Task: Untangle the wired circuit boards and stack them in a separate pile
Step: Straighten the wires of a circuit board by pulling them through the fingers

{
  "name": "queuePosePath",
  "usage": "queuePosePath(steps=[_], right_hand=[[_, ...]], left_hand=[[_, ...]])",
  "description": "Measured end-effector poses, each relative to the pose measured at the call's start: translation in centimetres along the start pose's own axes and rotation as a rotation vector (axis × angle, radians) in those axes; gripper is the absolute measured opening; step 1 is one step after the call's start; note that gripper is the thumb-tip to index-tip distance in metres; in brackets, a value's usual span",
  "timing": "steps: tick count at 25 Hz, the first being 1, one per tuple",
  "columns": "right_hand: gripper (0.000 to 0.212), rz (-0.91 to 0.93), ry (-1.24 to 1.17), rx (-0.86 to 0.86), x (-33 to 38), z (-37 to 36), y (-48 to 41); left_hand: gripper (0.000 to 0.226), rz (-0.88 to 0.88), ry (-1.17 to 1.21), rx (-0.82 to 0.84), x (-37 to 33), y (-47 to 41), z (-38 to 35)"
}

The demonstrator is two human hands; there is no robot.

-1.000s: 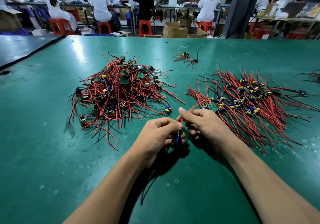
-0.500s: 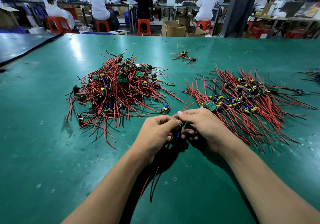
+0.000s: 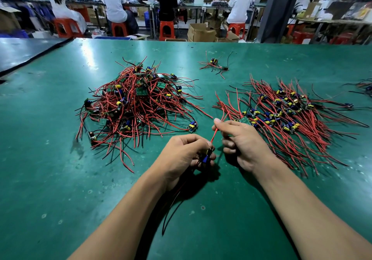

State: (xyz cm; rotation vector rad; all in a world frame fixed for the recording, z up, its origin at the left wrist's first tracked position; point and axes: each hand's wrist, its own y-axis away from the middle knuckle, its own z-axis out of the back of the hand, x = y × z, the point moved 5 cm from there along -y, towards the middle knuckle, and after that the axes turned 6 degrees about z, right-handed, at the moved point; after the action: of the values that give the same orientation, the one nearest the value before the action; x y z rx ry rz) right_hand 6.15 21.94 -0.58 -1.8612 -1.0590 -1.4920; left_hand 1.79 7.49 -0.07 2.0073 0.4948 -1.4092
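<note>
you are drawing your right hand (image 3: 244, 145) apart from your left hand (image 3: 181, 157), pinching a thin red wire (image 3: 215, 133) taut; the left is gripping the small blue-capped circuit board (image 3: 205, 157) above the green table (image 3: 60, 179), likely nearly ready for the combed-out pile of wired boards (image 3: 291, 122) alongside.

factory floor | capped workers (image 3: 114, 1) on red stools (image 3: 166, 30) | long green benches (image 3: 60, 159)
</note>
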Motion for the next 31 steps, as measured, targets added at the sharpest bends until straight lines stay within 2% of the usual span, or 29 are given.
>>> queuePosePath(steps=[3, 8, 14, 18, 21, 27, 31], right_hand=[[0.017, 0.034, -0.074, -0.064, 0.1, 0.5, -0.4], [0.017, 0.152, -0.002, -0.142, 0.2, 1.3, -0.7], [0.028, 0.151, -0.068, -0.16, 0.2, 1.6, -0.8], [0.023, 0.138, -0.162, -0.103, 0.4, 1.3, -0.9], [0.027, 0.171, -0.145, -0.156, 0.5, 1.4, -0.9], [0.036, 0.247, 0.104, -0.234, 0.4, 2.3, -0.6], [0.024, 0.325, 0.201, -0.245, 0.9, 2.7, -0.6]], left_hand=[[0.017, 0.006, -0.014, 0.025, 0.0, 0.0, -0.1], [0.015, 0.015, -0.045, 0.062, 0.0, 0.2, -0.1], [0.016, 0.031, -0.061, 0.12, 0.0, 0.5, -0.1], [0.009, 0.046, -0.058, 0.146, 0.0, 0.8, -0.1], [0.008, 0.049, -0.058, 0.134, 0.0, 0.8, 0.0], [0.022, 0.048, -0.052, 0.095, -0.1, 0.6, 0.3], [0.022, 0.068, -0.021, 0.087, -0.3, 0.8, 0.6]])
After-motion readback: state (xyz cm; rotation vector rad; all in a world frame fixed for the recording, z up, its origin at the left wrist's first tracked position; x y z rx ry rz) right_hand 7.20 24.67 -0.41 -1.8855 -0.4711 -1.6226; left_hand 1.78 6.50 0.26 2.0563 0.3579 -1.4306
